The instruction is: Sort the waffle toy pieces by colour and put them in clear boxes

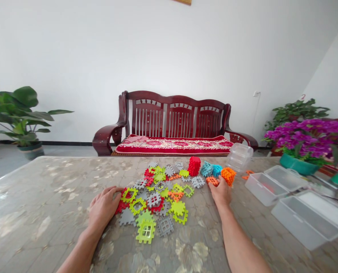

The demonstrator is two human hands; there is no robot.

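A loose pile of notched plastic building tiles in lime green (145, 231), grey (165, 226) and red (121, 206) is spread over the table (58, 227). At its left edge my left hand (105, 206) rests open on the tabletop, fingertips by the red tiles. Right of the pile, my right hand (221, 192) is closed on an orange tile (212, 181) with window-like holes. Just beyond that hand stands a stack of orange tiles (228, 176). Blue stacks (216, 169), a teal stack (206, 168) and a tall red stack (194, 166) stand to its left.
Clear plastic boxes (302, 222) with lids lie at the right, and another clear container (239, 157) stands at the back edge. Purple flowers (308, 138) in a green pot are at far right. Behind the table is a wooden bench (180, 117); a potted plant (24, 113) stands left.
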